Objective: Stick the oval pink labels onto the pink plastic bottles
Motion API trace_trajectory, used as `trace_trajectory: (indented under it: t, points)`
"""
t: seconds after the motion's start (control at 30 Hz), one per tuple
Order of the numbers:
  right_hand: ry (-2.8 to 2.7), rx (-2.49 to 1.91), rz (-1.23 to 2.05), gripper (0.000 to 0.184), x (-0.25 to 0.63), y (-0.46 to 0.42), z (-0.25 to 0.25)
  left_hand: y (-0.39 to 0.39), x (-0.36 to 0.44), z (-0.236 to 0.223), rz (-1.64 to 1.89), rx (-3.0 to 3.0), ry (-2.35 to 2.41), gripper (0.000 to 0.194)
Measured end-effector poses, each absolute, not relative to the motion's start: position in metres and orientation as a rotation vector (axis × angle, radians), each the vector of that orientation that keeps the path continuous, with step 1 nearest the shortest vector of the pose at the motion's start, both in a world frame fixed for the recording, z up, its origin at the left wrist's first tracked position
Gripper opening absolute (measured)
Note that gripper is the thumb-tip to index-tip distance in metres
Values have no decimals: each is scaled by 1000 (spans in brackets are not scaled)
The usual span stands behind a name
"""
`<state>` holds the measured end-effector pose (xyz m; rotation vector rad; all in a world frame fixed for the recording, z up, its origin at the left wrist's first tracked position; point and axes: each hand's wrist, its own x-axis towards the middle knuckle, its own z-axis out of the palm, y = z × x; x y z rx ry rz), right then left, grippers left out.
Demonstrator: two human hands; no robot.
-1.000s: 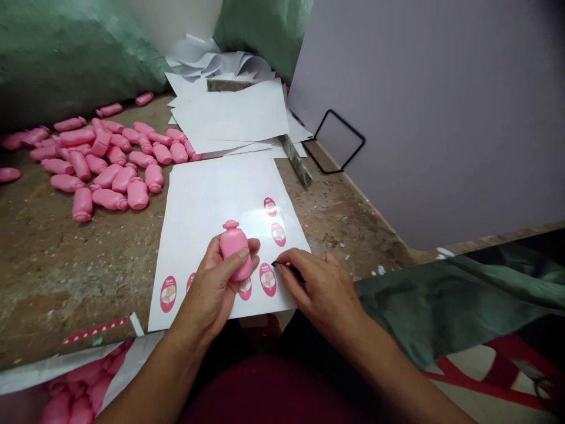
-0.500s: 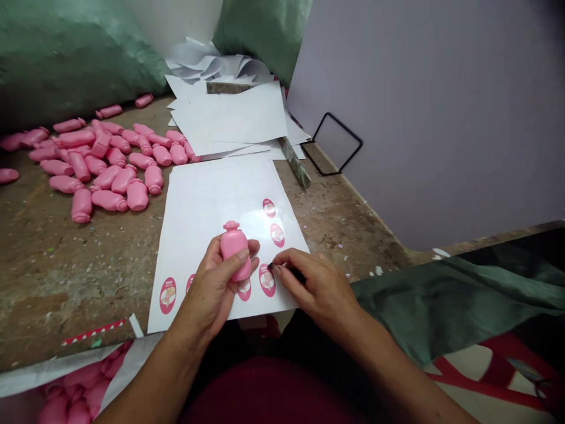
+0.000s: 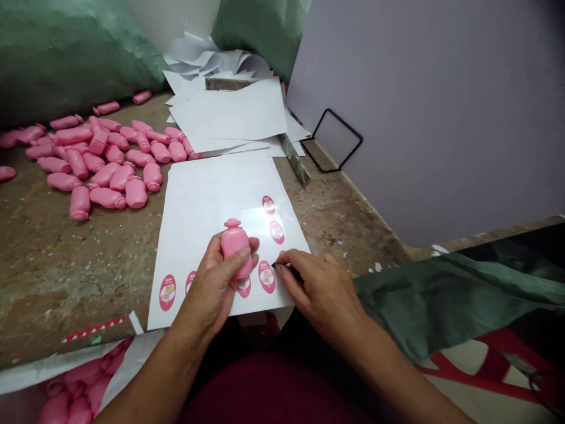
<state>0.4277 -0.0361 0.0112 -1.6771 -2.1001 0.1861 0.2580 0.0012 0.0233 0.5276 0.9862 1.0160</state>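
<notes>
My left hand is closed around a small pink plastic bottle, held upright with its capped end away from me. Below it lies a white sticker sheet with several oval pink labels near its front and right edges. Pinched in my right hand is a thin black pointed tool, mostly hidden by the fingers. Its tip is at the upper right edge of an oval label marked BABY; whether it touches the label I cannot tell. Another label is partly covered by my right fingers.
Many pink bottles lie heaped on the worn table at left. Behind the sheet are loose white papers under stone strips. A black wire frame stands by the grey panel at right. More bottles fill a bag below.
My right hand has shifted slightly right, and the tool tip has moved from over the label's top to its upper right edge. The left hand keeps the bottle in place.
</notes>
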Motion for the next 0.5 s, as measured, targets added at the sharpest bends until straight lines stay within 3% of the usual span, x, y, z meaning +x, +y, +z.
trace_trajectory:
  t: [0.5]
  points:
    - [-2095,-1665,147,15,427,-35,11,2,258,23,1008,541,984,41]
